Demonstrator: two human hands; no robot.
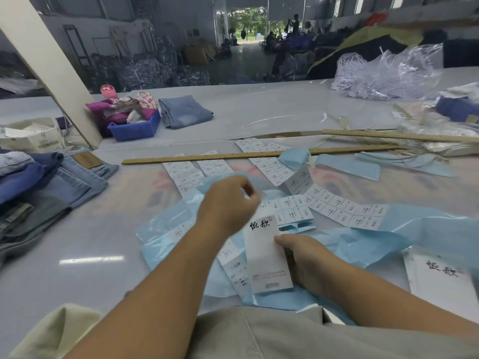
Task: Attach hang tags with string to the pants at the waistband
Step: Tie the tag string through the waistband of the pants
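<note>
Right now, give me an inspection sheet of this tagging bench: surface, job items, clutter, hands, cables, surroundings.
Surface: pale table, glossy.
Job's things: white hang tag held at centre; second tag lying right; folded jeans stack left; no string seen on the held tag.
Clutter: label sheets, blue backing paper, two wooden rulers, blue bin, plastic bag.
Hands: left hand curled over the tag's top, contents hidden; right hand grips the tag's right edge.
Cables: nothing seen.
Surroundings: workshop hall, open doorway, distant people.
</note>
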